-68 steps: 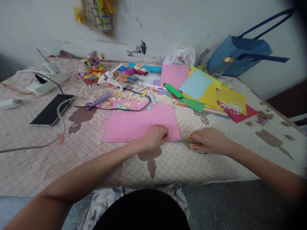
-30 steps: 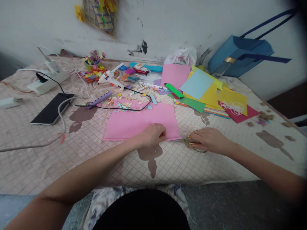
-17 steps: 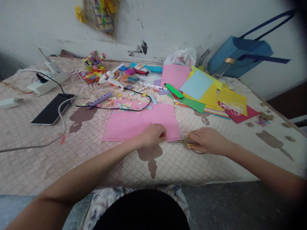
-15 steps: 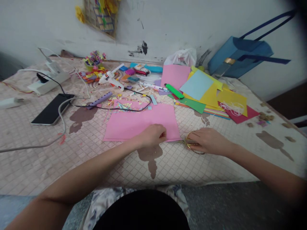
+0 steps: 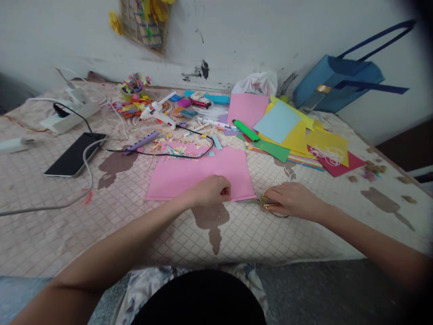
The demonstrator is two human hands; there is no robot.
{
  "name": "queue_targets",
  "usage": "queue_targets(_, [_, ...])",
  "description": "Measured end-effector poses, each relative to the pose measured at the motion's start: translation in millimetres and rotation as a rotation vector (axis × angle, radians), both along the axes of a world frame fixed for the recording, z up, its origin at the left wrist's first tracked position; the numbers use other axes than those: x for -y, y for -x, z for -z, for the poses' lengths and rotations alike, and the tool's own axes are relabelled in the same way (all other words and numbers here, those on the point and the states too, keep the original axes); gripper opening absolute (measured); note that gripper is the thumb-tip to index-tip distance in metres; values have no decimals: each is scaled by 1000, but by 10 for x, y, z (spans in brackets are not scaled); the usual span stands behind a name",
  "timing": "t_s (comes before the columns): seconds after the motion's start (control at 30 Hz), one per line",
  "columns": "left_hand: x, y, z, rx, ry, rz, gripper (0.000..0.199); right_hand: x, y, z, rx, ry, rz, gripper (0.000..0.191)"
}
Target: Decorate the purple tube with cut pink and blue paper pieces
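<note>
A pink sheet of paper [image 5: 199, 174] lies flat on the table in front of me, with a narrow strip along its near edge. My left hand [image 5: 214, 189] is closed at that near edge, fingers curled and thumb pinching the paper there. Gold-handled scissors [image 5: 269, 205] are gripped in my right hand [image 5: 292, 201], just past the sheet's near right corner. Their blades point left along the near edge; the paper and its strip partly hide them. Small paper scraps [image 5: 179, 151] litter the far part of the sheet.
A black cord crosses the sheet's far side from a white glue gun [image 5: 157, 113]. Coloured papers [image 5: 284, 122] and a green marker [image 5: 246, 131] lie behind to the right. A phone-like black device [image 5: 75, 154] and a power strip [image 5: 71, 117] sit left; a blue bag [image 5: 338, 83] stands back right.
My left hand has shifted very slightly left along the near edge. The scissor handles in my right hand look a little closer together, and the view has tilted slightly.
</note>
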State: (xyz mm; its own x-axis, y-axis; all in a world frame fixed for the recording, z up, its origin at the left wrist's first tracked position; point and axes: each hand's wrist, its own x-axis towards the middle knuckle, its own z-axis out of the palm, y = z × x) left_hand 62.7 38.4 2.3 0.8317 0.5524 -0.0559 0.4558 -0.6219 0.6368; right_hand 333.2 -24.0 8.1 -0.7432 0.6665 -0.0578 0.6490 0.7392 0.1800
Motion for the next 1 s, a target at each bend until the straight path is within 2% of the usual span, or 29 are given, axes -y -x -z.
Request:
queue_targets(0.3, [8,-11,-5,-15,-19,-4,9,9,96,-53,-17,57,6,26])
queue_targets(0.7, [5,-8,22,-8,-23,-6,10,-7,78,11,-51,59,3,27])
queue_targets(1.0, [14,-6,6,-16,-18,-10,11,34,177,-80,-66,87,28,23])
